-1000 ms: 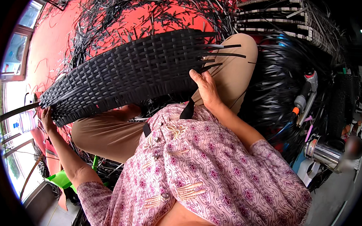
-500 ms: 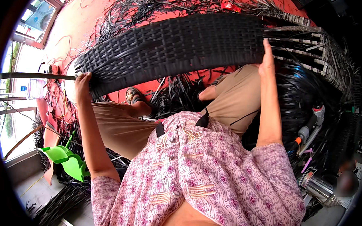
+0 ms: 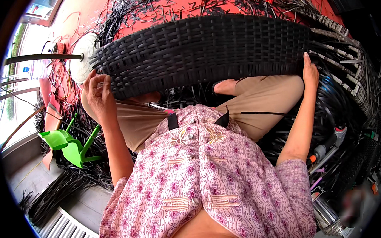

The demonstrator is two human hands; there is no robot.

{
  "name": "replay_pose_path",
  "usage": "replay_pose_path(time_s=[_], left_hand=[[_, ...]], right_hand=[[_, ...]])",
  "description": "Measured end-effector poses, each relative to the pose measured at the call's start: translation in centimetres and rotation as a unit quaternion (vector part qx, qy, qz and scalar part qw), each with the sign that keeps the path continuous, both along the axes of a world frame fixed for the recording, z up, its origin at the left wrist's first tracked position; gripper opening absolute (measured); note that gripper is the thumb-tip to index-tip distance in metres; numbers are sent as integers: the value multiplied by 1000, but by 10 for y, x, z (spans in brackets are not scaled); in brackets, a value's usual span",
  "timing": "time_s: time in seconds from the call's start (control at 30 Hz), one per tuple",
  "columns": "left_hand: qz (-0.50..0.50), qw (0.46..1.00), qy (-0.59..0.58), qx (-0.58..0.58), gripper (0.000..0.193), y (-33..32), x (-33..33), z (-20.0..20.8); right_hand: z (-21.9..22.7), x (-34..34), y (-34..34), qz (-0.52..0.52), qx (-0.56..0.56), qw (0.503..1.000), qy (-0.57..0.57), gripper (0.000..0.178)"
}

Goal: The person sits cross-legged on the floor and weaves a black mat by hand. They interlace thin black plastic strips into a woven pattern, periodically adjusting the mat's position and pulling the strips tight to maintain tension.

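Note:
A long curved panel woven from black strips (image 3: 202, 50) spans the view above my lap, with flat strands interlaced along its length. At its left end, my left hand (image 3: 100, 92) has curled fingers against the lower corner. My right hand (image 3: 310, 74) grips the right end, thumb upright at the edge and the other fingers partly hidden. Beyond that end lies a frame wrapped in greyish strips (image 3: 344, 62), with open gaps between its bars. Both knees, in tan trousers, are spread below the panel.
Loose black strips (image 3: 131, 12) litter the red floor. A white round base with a dark pole (image 3: 85, 55) stands left, above green dustpans (image 3: 70, 146). At right, a grey-and-red hand tool (image 3: 338, 137) rests on piled black strips, above a shiny metal cylinder (image 3: 325, 214).
The panel has shifted right in view, and more of the white round base shows. My left fingers have changed their hold at the corner; my right hand stays at the right end.

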State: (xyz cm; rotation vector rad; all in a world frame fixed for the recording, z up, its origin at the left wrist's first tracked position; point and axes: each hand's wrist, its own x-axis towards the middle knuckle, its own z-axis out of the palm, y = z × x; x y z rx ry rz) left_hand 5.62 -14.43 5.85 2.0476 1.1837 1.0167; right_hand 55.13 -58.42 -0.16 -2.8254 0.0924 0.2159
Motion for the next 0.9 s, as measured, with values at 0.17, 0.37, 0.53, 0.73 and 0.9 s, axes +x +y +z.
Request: replay_pose_path(time_s=[0.17, 0.37, 0.53, 0.73, 0.9], left_hand=[[-54, 979, -162, -109, 8, -31, 6, 54], [-94, 962, -221, -132, 5, -50, 7, 77], [-133, 949, -254, -130, 8, -63, 4, 82], [-176, 960, -218, -18, 14, -86, 1, 94], [-199, 967, -155, 29, 16, -107, 7, 104]], right_hand=[[92, -64, 48, 50, -165, 974, -144, 65], [139, -178, 189, 350, 394, 835, -158, 27], [130, -259, 272, 615, 415, 650, -164, 40], [123, -312, 291, 672, 530, 516, -29, 36], [130, -308, 254, 631, 541, 556, -14, 18]])
